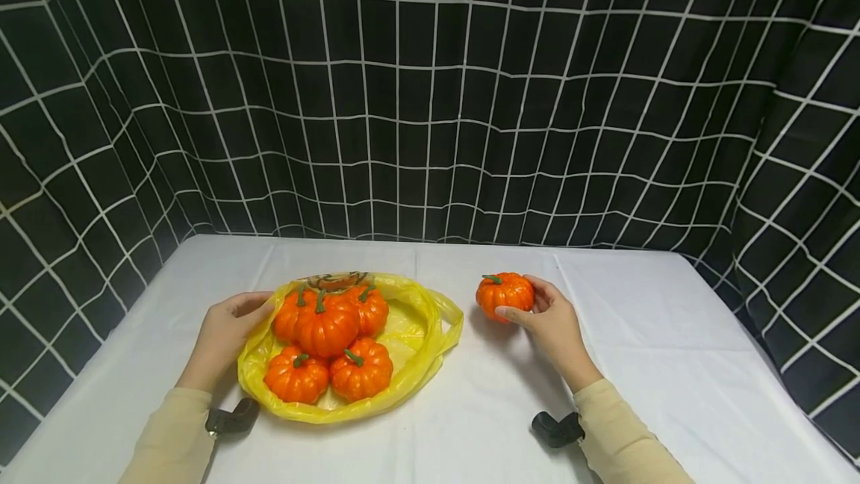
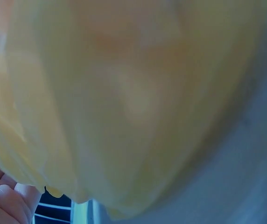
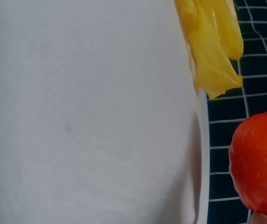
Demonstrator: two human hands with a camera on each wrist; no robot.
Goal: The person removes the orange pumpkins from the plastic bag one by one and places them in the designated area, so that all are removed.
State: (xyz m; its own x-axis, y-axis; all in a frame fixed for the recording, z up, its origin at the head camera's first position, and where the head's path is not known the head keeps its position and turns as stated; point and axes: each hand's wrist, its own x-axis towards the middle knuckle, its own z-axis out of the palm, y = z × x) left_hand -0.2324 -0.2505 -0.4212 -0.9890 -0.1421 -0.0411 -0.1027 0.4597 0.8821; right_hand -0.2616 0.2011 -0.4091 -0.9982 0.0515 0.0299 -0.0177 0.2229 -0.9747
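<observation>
A yellow plastic bag [image 1: 410, 334] lies spread open on the table, with several small orange pumpkins [image 1: 327, 326] with green stems inside it. My left hand [image 1: 231, 327] grips the bag's left rim, its fingertips partly hidden by the plastic. In the left wrist view the blurred bag [image 2: 124, 116] fills most of the picture, and part of the left hand [image 2: 7, 200] shows at the lower left. To the right of the bag, my right hand [image 1: 554, 323] holds another small pumpkin [image 1: 504, 295] between thumb and fingers. That pumpkin [image 3: 259, 161] also appears at the right wrist view's edge.
A white cloth [image 1: 645, 334] covers the table. Behind it and at both sides hangs a black curtain [image 1: 430, 95] with a white grid. The bag's handle loop [image 1: 452, 323] points toward the right hand. Dark wrist mounts [image 1: 231, 418] sit on both forearms.
</observation>
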